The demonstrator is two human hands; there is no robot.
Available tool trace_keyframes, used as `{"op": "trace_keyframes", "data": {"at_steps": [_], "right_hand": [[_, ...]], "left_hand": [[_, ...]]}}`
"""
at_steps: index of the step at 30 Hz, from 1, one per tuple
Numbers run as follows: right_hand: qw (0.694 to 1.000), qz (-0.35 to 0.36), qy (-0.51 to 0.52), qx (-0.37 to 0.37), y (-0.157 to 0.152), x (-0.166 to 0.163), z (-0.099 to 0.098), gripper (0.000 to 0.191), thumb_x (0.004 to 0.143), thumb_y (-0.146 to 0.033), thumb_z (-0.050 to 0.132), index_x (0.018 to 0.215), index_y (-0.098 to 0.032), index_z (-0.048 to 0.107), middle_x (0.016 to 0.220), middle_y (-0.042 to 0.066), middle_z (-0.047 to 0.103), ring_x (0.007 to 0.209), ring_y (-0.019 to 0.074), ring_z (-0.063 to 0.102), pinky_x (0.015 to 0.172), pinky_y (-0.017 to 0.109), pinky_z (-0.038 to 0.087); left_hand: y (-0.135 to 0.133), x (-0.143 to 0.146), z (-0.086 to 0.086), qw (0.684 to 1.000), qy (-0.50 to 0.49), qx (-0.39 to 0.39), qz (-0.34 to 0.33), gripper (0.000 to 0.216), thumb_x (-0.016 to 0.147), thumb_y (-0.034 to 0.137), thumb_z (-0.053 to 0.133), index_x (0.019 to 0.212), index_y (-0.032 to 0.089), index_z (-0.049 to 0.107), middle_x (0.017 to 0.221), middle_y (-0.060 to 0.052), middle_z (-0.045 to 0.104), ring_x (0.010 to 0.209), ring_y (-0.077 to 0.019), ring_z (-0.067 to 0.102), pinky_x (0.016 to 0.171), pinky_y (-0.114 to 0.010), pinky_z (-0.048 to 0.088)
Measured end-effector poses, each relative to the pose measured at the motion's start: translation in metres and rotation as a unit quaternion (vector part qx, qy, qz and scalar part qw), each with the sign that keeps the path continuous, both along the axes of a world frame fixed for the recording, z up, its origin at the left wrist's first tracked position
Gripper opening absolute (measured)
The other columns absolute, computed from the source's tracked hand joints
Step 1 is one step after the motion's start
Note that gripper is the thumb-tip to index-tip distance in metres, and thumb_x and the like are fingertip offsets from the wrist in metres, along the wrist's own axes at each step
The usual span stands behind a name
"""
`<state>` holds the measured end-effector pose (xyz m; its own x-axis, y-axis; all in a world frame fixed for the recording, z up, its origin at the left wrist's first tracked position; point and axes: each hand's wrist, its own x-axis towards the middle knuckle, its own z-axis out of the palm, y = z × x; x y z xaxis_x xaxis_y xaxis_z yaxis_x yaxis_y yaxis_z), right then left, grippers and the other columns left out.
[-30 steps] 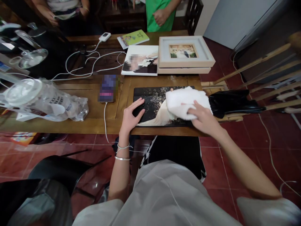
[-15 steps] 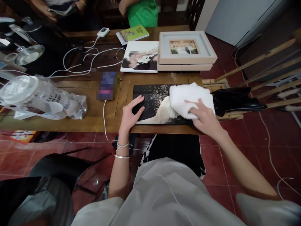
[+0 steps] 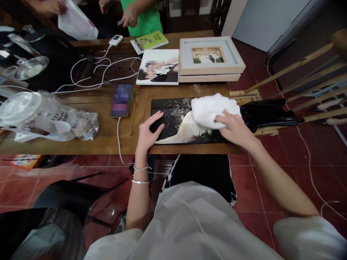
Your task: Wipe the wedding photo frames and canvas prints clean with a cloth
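Note:
A dark, glossy photo panel lies flat on the wooden table, its picture showing a pale gown and blossoms. My left hand rests at the panel's left edge, thumb and fingers spread apart on it. In my right hand is a white cloth, bunched up and laid over the right part of the panel. The cloth hides much of that side of the picture. Some of my right fingers are out of sight against the cloth.
Behind the panel sit a white photo board, stacked pale frames and a green booklet. A phone on a white cable and a plastic-wrapped cup are leftward. A bamboo rack stands right. Two people are across the table.
The cloth and my right hand have shifted slightly up and left over the panel. My left hand stays at its edge. Across the table, one person has raised a white printed sheet.

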<state>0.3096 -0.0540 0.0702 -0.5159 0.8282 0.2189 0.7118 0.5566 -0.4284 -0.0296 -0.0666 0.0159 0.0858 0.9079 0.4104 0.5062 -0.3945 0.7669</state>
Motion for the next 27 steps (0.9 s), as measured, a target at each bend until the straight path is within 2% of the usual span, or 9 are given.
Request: {"op": "trace_keyframes", "data": {"at_steps": [4,7,9,11,15,18,20,23,27], "right_hand": [[0.999,-0.038,-0.001,0.006,0.066,-0.006,0.004,0.033,0.070,-0.008,0.044,0.087,-0.022,0.069,0.089,0.007,0.078,0.092,0.0294,0.072,0.105,0.049,0.050],[0.999,-0.049,-0.003,0.007,0.080,-0.005,0.003,0.031,0.074,-0.011,0.043,0.085,-0.021,0.070,0.091,0.009,0.079,0.094,0.0281,0.072,0.097,0.042,0.052],[0.999,-0.042,-0.005,0.017,0.068,-0.001,-0.001,0.035,0.072,-0.009,0.043,0.090,-0.022,0.070,0.092,0.008,0.079,0.095,0.0290,0.072,0.105,0.047,0.050],[0.999,-0.029,0.003,0.032,0.040,0.004,-0.007,0.041,0.070,-0.005,0.045,0.096,-0.023,0.070,0.101,0.008,0.079,0.100,0.0311,0.073,0.116,0.058,0.042],[0.999,0.021,0.033,0.030,-0.041,0.013,-0.015,0.040,0.066,-0.001,0.047,0.092,-0.024,0.067,0.143,0.010,0.066,0.132,0.0323,0.062,0.124,0.066,0.029],[0.996,0.068,0.045,0.024,-0.093,0.015,-0.011,0.036,0.066,0.002,0.047,0.083,-0.025,0.063,0.146,0.010,0.064,0.140,0.0316,0.056,0.124,0.069,0.028],[0.994,0.097,0.039,0.024,-0.112,0.014,-0.007,0.036,0.067,0.003,0.046,0.082,-0.025,0.062,0.143,0.010,0.066,0.141,0.0313,0.055,0.123,0.071,0.030],[0.994,0.106,0.022,0.034,-0.106,0.011,-0.003,0.038,0.066,0.003,0.046,0.085,-0.025,0.062,0.141,0.012,0.067,0.137,0.0312,0.058,0.121,0.069,0.035],[0.998,0.067,-0.004,0.023,-0.044,0.002,-0.003,0.044,0.066,0.000,0.046,0.097,-0.024,0.067,0.133,0.013,0.071,0.120,0.0325,0.068,0.115,0.066,0.042]], "left_hand": [[0.000,-0.001,0.000,1.000,0.006,-0.006,0.004,0.036,0.094,0.032,0.069,0.129,0.023,0.072,0.141,-0.008,0.069,0.138,-0.0272,0.061,0.122,-0.051,0.043],[0.000,-0.001,0.000,1.000,0.007,-0.007,0.004,0.036,0.094,0.033,0.069,0.129,0.023,0.072,0.141,-0.008,0.069,0.138,-0.0276,0.060,0.122,-0.051,0.043],[0.000,-0.001,0.000,1.000,0.006,-0.008,0.003,0.036,0.095,0.032,0.068,0.129,0.023,0.072,0.141,-0.008,0.069,0.138,-0.0278,0.060,0.122,-0.051,0.043],[0.000,0.000,-0.001,1.000,0.005,-0.009,0.004,0.036,0.095,0.032,0.068,0.129,0.024,0.072,0.142,-0.008,0.068,0.138,-0.0279,0.060,0.123,-0.051,0.042],[0.000,0.000,0.000,1.000,0.002,-0.006,0.001,0.036,0.095,0.031,0.068,0.129,0.023,0.072,0.141,-0.008,0.069,0.138,-0.0278,0.060,0.123,-0.051,0.042],[0.000,0.000,-0.001,1.000,0.000,-0.002,-0.001,0.036,0.094,0.029,0.068,0.129,0.024,0.073,0.140,-0.007,0.070,0.138,-0.0271,0.060,0.123,-0.050,0.042],[0.000,0.000,-0.001,1.000,0.001,-0.002,0.001,0.036,0.094,0.029,0.069,0.129,0.024,0.073,0.140,-0.006,0.070,0.138,-0.0267,0.061,0.123,-0.051,0.042],[0.000,0.000,-0.001,1.000,-0.001,0.002,-0.001,0.035,0.094,0.029,0.069,0.129,0.025,0.072,0.139,-0.006,0.070,0.138,-0.0266,0.060,0.123,-0.051,0.042],[0.000,0.000,-0.001,1.000,-0.007,0.008,-0.007,0.036,0.094,0.027,0.069,0.130,0.023,0.072,0.139,-0.007,0.070,0.138,-0.0265,0.060,0.123,-0.050,0.042]]}}
